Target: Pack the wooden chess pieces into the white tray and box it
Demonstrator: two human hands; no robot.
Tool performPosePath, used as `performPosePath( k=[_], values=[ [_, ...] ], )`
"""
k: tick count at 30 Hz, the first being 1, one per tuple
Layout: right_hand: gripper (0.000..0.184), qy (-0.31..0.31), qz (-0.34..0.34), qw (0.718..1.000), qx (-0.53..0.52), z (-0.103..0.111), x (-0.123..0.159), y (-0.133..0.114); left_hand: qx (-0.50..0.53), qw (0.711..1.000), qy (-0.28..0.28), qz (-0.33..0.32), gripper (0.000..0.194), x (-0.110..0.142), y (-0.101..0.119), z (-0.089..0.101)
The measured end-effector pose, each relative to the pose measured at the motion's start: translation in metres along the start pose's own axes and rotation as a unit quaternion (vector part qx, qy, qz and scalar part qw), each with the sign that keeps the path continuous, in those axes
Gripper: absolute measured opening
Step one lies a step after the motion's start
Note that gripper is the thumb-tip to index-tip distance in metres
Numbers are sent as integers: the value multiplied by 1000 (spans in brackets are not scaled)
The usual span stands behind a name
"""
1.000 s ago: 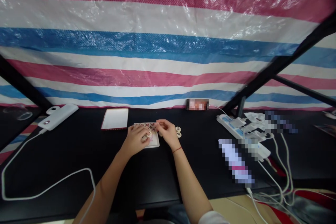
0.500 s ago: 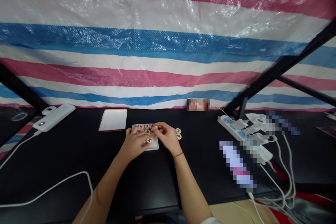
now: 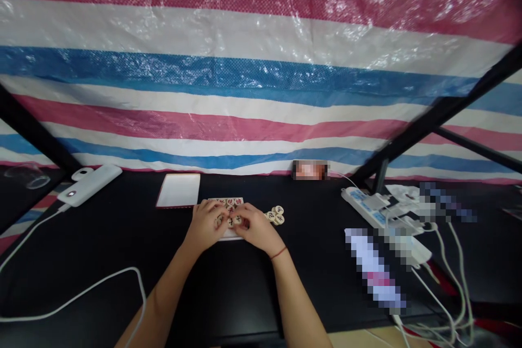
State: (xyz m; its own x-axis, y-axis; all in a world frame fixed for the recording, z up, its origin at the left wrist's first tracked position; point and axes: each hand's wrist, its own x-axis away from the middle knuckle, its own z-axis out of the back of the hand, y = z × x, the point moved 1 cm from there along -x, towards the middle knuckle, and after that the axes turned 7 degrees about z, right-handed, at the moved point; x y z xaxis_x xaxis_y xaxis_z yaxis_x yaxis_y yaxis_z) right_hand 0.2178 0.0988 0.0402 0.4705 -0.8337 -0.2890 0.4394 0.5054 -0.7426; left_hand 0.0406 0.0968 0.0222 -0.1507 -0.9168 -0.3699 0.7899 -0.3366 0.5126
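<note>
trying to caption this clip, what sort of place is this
Probably a makeshift work or recording booth, not a finished room: a striped plastic tarp hangs as a wall behind a black table, which holds a white power strip and a white power bank.
</note>
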Motion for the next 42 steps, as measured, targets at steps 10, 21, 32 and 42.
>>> performPosePath(
  k=[10,21,32,42],
  values=[
    [12,-21,-9,988,154,-15,-1,-1,69,992,96,39,14,-3,-11,-1],
    [11,-6,16,984,180,-25,-3,6,87,986,145,-10,14,-2,-9,-1],
    [17,47,79,994,65,-24,-2,8,102,982,159,-23,13,0,-12,-4],
    [9,113,114,982,101,-19,-1,3,103,982,155,-31,12,-1,-12,-2]
  ],
)
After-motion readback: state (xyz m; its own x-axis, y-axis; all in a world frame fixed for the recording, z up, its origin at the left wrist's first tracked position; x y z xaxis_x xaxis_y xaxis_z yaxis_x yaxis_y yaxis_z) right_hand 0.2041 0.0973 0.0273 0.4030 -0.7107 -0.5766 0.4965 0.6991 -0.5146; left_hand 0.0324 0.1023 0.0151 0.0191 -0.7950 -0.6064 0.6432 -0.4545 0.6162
